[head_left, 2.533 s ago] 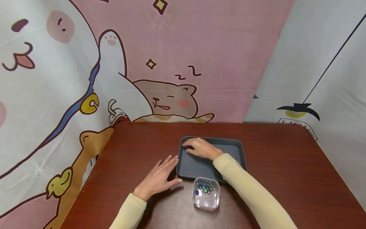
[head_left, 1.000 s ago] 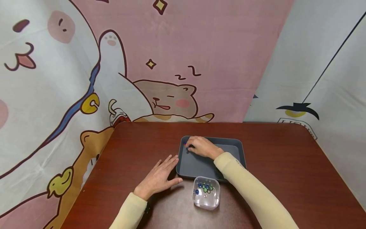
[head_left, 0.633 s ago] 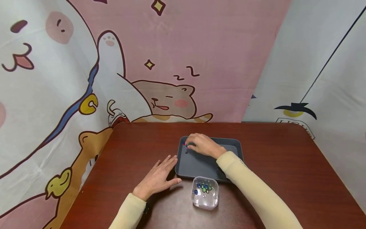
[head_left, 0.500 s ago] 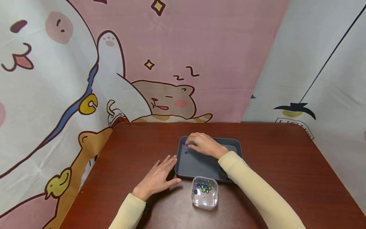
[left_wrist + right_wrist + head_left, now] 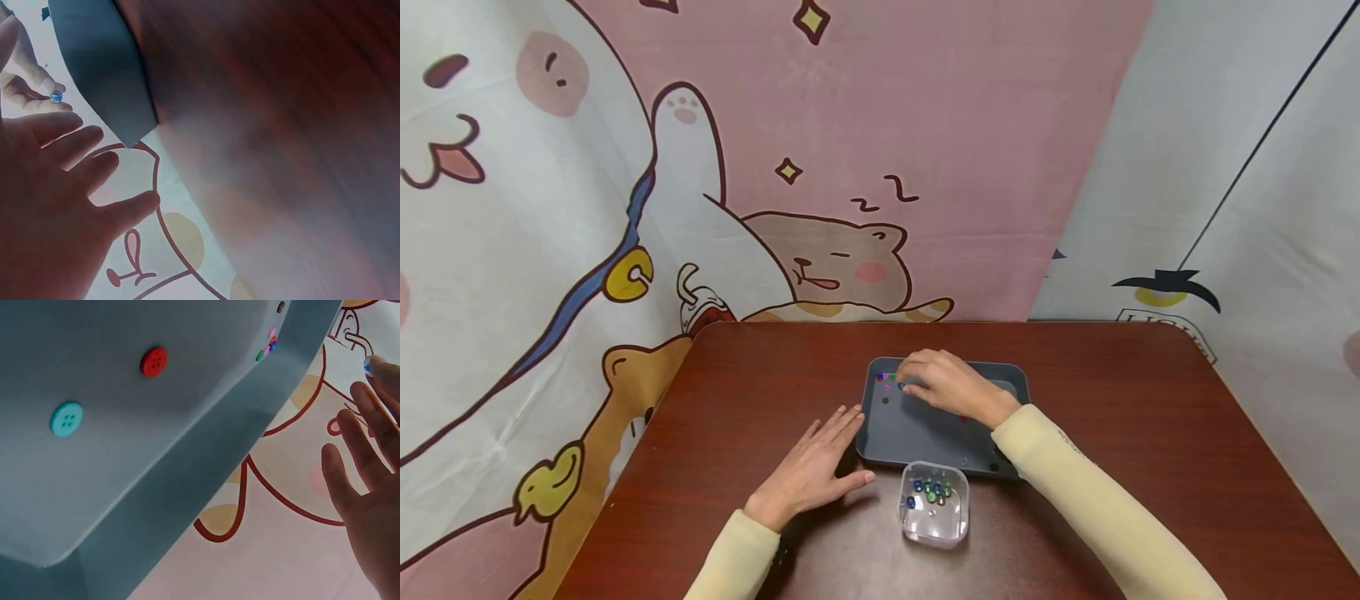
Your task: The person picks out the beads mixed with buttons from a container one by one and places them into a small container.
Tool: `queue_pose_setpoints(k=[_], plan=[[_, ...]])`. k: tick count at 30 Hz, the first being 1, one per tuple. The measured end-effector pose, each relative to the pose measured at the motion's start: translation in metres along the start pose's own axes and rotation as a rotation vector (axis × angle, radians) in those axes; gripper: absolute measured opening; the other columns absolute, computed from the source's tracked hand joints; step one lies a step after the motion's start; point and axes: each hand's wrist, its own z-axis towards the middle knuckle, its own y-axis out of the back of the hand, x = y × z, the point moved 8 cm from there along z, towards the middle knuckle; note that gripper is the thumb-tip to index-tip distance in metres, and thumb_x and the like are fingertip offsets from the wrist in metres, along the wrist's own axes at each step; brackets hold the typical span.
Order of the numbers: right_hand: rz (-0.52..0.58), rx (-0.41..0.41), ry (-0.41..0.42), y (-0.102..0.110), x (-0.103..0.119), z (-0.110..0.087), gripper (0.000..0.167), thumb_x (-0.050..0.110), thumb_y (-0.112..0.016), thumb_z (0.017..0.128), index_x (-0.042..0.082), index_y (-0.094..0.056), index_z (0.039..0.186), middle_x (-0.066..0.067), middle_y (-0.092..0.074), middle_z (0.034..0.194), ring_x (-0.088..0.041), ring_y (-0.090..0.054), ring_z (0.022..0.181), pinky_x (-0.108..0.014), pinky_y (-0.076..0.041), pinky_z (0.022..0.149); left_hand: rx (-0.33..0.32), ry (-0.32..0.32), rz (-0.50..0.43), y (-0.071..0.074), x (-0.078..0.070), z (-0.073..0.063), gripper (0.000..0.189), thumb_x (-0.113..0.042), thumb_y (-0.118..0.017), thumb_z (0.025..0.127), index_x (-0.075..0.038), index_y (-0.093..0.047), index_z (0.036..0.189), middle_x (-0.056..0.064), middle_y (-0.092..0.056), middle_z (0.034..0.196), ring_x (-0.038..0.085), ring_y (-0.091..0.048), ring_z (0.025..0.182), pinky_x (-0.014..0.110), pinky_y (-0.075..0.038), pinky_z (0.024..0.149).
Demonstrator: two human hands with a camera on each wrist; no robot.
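My right hand (image 5: 951, 383) is over the far left part of a dark grey tray (image 5: 910, 437). Between thumb and index finger it pinches a blue glass marble (image 5: 56, 97), which also shows at the fingertips in the right wrist view; the other fingers are extended. Small coloured buttons (image 5: 270, 347) lie in the tray's corner, with a red button (image 5: 154, 362) and a teal button (image 5: 67, 419) farther along. My left hand (image 5: 808, 475) lies spread on the table, fingertips at the tray's left edge. A clear plastic box (image 5: 934, 537) stands before the tray, holding several blue and green marbles (image 5: 932, 497).
The brown wooden table (image 5: 760, 375) extends on both sides of the tray and box. Behind it hangs a cartoon-printed cloth (image 5: 985, 167). The tray's raised rim borders the buttons, and the box stands close against its near side.
My right hand has gripped the marble in the tray's far left corner, then risen and drawn back to the right, uncovering the buttons there. My left hand has stayed in place.
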Motion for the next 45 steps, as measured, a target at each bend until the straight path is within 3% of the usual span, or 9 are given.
queue_pose_setpoints(k=[17,24,33,40,45], plan=[[-0.043,-0.086,0.01,0.031,0.016,-0.041,0.019,0.025,-0.076,0.097,0.016,-0.077,0.113,0.001,-0.071,0.121,-0.019,-0.066,0.116,-0.046,-0.053,0.1,-0.037,-0.177,0.023,0.01,-0.036,-0.003,0.083,-0.056,-0.067,0.096,-0.007,-0.042,0.159,0.002,-0.033,0.168,0.025,-0.027,0.155,0.059,-0.029,0.12],[-0.04,-0.126,0.037,0.041,0.027,-0.056,0.02,0.023,-0.078,0.095,0.014,-0.077,0.113,0.002,-0.072,0.119,-0.017,-0.066,0.114,-0.044,-0.053,0.1,-0.014,-0.253,0.015,0.011,-0.052,-0.005,0.085,-0.062,-0.064,0.096,-0.01,-0.042,0.159,-0.001,-0.032,0.168,0.021,-0.025,0.156,0.057,-0.027,0.121],[-0.04,-0.181,0.082,0.05,0.04,-0.074,0.023,0.021,-0.083,0.09,0.013,-0.077,0.111,0.002,-0.072,0.118,-0.018,-0.067,0.113,-0.045,-0.054,0.099,-0.01,-0.357,0.037,0.005,-0.068,-0.006,0.095,-0.065,-0.07,0.09,-0.011,-0.038,0.161,0.002,-0.035,0.167,0.027,-0.029,0.155,0.059,-0.032,0.118],[-0.038,-0.194,0.119,0.052,0.048,-0.085,0.022,0.032,-0.075,0.097,0.015,-0.076,0.113,0.002,-0.072,0.12,-0.019,-0.066,0.116,-0.046,-0.054,0.099,0.009,-0.38,0.058,0.0,-0.073,-0.006,0.099,-0.075,-0.063,0.087,-0.011,-0.04,0.16,0.0,-0.036,0.166,0.026,-0.03,0.154,0.059,-0.033,0.118],[-0.048,-0.218,0.149,0.053,0.055,-0.09,0.025,0.021,-0.085,0.088,0.015,-0.076,0.111,0.002,-0.072,0.117,-0.02,-0.066,0.114,-0.047,-0.054,0.099,0.01,-0.399,0.076,-0.001,-0.076,-0.006,0.098,-0.076,-0.064,0.087,-0.01,-0.045,0.157,0.001,-0.039,0.165,0.028,-0.033,0.153,0.059,-0.034,0.117]])
